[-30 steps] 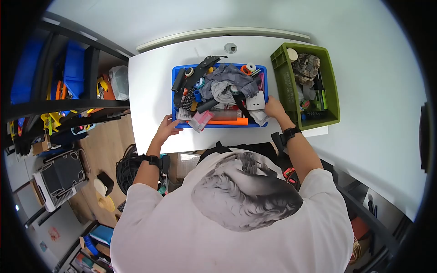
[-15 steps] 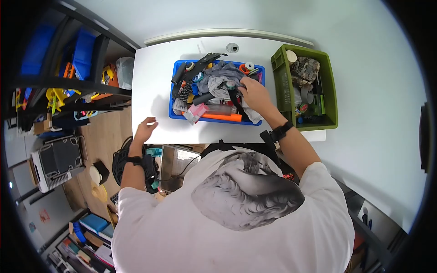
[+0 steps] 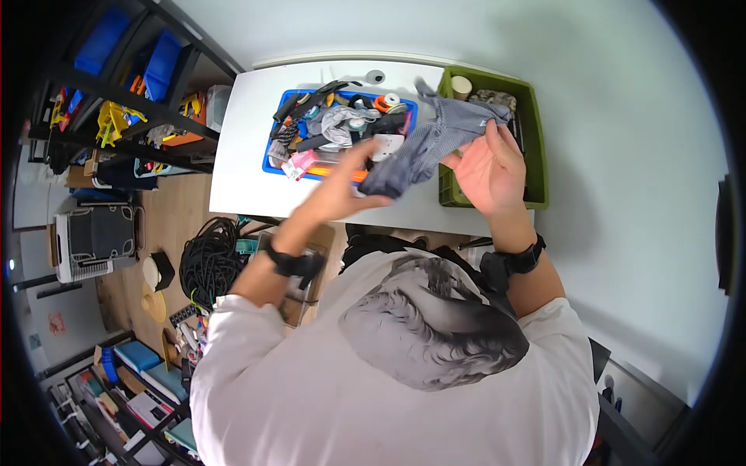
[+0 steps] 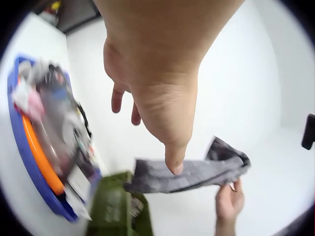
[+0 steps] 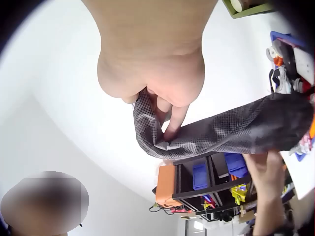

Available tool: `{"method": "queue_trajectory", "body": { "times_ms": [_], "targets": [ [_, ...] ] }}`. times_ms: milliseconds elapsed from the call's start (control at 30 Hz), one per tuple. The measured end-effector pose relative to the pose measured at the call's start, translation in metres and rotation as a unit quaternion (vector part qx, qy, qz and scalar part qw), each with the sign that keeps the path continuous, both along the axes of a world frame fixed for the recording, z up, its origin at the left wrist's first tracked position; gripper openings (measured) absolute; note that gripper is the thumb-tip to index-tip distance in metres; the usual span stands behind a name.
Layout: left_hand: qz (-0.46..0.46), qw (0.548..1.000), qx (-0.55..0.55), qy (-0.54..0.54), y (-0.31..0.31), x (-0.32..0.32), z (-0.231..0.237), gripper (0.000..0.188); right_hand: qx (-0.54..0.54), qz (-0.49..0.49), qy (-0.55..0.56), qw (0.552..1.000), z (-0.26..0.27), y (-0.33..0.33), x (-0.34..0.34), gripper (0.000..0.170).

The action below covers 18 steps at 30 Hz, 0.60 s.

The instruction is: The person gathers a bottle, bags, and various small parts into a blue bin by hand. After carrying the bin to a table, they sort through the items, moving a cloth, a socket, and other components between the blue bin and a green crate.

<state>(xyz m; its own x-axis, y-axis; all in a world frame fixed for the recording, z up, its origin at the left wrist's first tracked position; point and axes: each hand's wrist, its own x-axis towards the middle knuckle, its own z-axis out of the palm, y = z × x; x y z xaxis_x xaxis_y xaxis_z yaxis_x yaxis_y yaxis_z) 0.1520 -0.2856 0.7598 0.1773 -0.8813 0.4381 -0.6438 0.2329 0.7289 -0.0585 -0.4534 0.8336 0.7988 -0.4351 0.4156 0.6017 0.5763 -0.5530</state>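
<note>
A long grey checked cloth (image 3: 435,144) hangs stretched out above the table, between the blue bin and the green crate. My right hand (image 3: 493,175) pinches its far end, where the fabric folds over the fingers in the right wrist view. Close to the other end is my left hand (image 3: 338,190), fingers spread and extended. Its thumb overlaps the cloth (image 4: 192,176) in the left wrist view. The blue bin (image 4: 33,167) is heaped with mixed items, among them an orange tube, a pink-and-white packet and a light grey cloth (image 3: 342,124).
To the right, the green crate (image 3: 538,147) holds a camouflage item and a round cream-coloured object (image 3: 461,87). A wall rises behind the white table (image 3: 241,140). Shelves with yellow clamps (image 3: 116,120) stand at left; black cables (image 3: 211,260) lie on the floor.
My right hand reached into the blue bin, took the grey checked cloth and lifted it rightward toward the green crate. My left hand left the bin's edge and came up beside the cloth.
</note>
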Motion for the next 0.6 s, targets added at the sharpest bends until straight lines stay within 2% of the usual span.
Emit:
{"method": "queue_trajectory", "body": {
  "times_ms": [33,67,133,167,233,267,300,333,400,433,467,533,567,600],
  "targets": [
    [-0.053,0.995,0.036,0.072,-0.014,-0.023,-0.007,0.062,-0.001,-0.007,-0.003,1.000,0.007,0.002,-0.014,0.034],
    [-0.060,0.995,0.036,0.070,-0.022,-0.035,-0.013,0.062,-0.004,-0.043,-0.015,0.999,0.012,0.003,-0.030,0.033],
    [-0.111,0.967,0.175,0.150,-0.036,-0.054,-0.023,0.037,-0.004,-0.140,-0.018,0.990,0.014,-0.001,-0.065,0.034],
    [-0.118,0.966,0.177,0.149,-0.038,-0.060,-0.021,0.037,-0.004,-0.147,-0.019,0.989,0.007,-0.011,-0.085,0.034],
    [-0.067,0.963,0.157,0.207,-0.029,-0.058,-0.014,0.014,0.043,-0.186,-0.094,0.977,-0.015,-0.031,-0.123,0.038],
    [-0.070,0.974,0.119,0.180,-0.027,-0.046,-0.022,0.010,0.046,-0.193,-0.095,0.976,-0.019,-0.035,-0.139,0.038],
    [-0.073,0.982,0.082,0.153,-0.026,-0.036,-0.025,0.008,0.068,-0.255,-0.060,0.963,-0.024,-0.037,-0.152,0.040],
    [-0.050,0.977,0.071,0.194,-0.023,-0.031,-0.028,0.008,0.090,-0.316,-0.025,0.944,-0.029,-0.039,-0.164,0.042],
    [-0.037,0.958,0.080,0.275,-0.021,-0.019,-0.026,0.007,0.085,-0.315,-0.041,0.944,-0.044,-0.046,-0.181,0.043],
    [-0.039,0.957,0.082,0.275,-0.021,-0.017,-0.027,0.007,0.076,-0.308,-0.057,0.947,-0.052,-0.048,-0.185,0.044],
    [-0.060,0.928,0.088,0.358,-0.020,-0.018,-0.020,0.009,0.077,-0.309,-0.057,0.946,-0.054,-0.045,-0.184,0.044],
    [-0.098,0.847,0.096,0.514,-0.019,-0.017,-0.005,0.015,0.073,-0.416,0.031,0.906,-0.059,-0.036,-0.175,0.040],
    [-0.099,0.848,0.096,0.512,-0.022,-0.019,0.000,0.015,0.073,-0.417,0.030,0.905,-0.051,-0.033,-0.168,0.040],
    [-0.086,0.842,0.104,0.522,-0.028,-0.023,0.005,0.019,-0.254,-0.498,0.114,0.821,-0.037,-0.029,-0.159,0.037]
  ]
}}
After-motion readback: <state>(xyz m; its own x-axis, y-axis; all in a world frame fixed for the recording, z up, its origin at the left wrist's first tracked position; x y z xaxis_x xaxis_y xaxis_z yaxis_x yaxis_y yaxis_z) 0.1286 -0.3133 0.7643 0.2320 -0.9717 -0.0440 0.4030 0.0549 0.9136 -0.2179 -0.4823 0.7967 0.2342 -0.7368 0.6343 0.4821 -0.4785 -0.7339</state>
